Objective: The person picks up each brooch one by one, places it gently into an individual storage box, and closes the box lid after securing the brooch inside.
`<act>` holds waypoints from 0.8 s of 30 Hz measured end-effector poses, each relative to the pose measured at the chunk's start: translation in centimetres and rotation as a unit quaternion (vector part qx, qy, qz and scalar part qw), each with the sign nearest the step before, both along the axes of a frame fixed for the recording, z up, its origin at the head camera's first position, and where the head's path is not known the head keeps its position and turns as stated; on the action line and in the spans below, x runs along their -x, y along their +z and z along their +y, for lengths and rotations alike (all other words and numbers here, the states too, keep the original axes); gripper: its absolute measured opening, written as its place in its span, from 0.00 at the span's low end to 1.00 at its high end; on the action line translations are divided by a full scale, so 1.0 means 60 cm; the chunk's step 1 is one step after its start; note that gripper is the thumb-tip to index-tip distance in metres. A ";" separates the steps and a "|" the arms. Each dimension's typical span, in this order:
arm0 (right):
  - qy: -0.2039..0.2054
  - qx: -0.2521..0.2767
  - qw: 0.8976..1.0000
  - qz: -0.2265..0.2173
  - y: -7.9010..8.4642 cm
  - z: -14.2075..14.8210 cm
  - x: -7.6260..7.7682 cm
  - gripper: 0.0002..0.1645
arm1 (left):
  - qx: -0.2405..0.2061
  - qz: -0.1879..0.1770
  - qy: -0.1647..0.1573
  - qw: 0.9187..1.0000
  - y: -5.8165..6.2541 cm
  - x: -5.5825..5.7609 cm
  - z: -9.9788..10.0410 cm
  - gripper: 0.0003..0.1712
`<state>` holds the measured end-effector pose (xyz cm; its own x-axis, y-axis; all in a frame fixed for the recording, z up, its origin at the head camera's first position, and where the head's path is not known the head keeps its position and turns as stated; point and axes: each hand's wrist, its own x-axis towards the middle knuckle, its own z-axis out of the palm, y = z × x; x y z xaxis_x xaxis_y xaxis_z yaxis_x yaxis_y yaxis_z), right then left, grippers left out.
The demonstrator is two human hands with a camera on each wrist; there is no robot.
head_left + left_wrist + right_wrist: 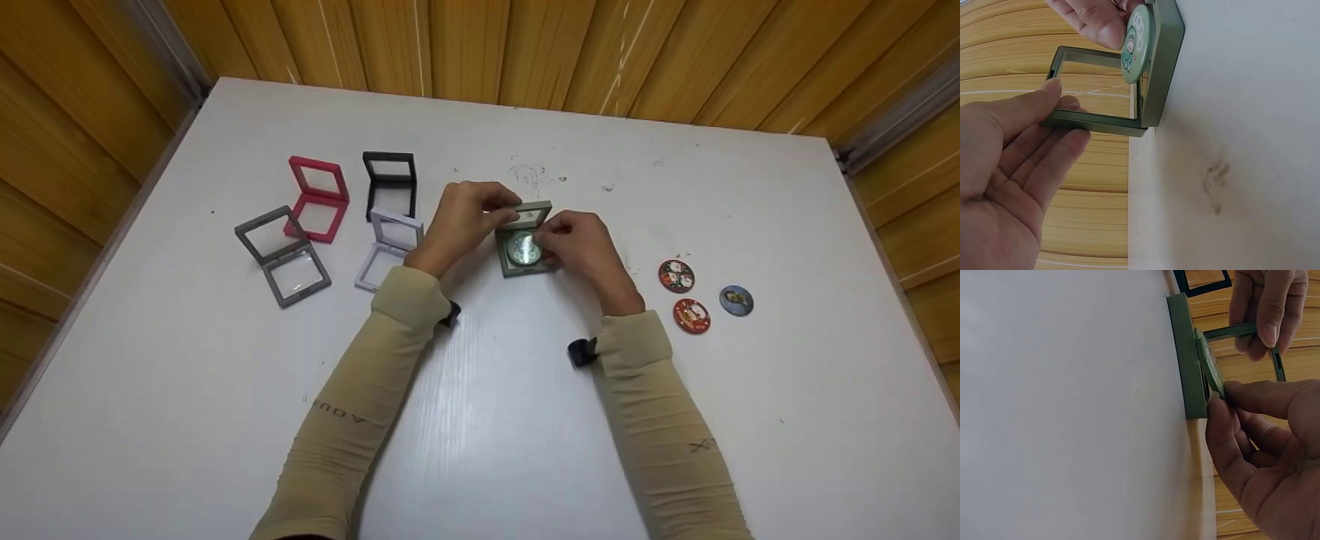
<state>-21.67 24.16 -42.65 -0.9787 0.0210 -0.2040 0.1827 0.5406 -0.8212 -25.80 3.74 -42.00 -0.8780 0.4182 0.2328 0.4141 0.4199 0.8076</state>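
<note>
A green hinged display frame (1163,73) stands open on the white table, its lid tilted up. My left hand (466,221) pinches the edge of that raised lid (1092,122) between thumb and fingers. Between thumb and forefinger, my right hand (583,244) grips the rim of a round green button badge (523,248) with a small cartoon figure on it. In the right wrist view the badge (1211,363) leans at a slant against the frame's lower half, one edge raised off it.
Left of my hands stand opened display frames: black (391,181), red (319,196), grey (289,259) and pale lilac (397,229), the last partly behind my left wrist. At right lie two red badges (677,276) and a blue one (736,301). Wooden panelling (465,45) borders the table.
</note>
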 end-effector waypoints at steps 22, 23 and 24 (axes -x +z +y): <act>0.002 0.007 1.000 -0.013 0.001 0.004 0.002 0.11 | 0.010 0.002 -0.002 1.000 0.001 0.001 -0.001 0.09; 0.002 0.005 1.000 -0.013 0.001 0.004 0.002 0.11 | 0.010 0.000 -0.001 1.000 0.001 0.001 0.000 0.09; 0.003 0.003 1.000 -0.012 0.000 0.004 0.001 0.11 | 0.011 -0.003 0.000 1.000 0.001 0.001 0.000 0.09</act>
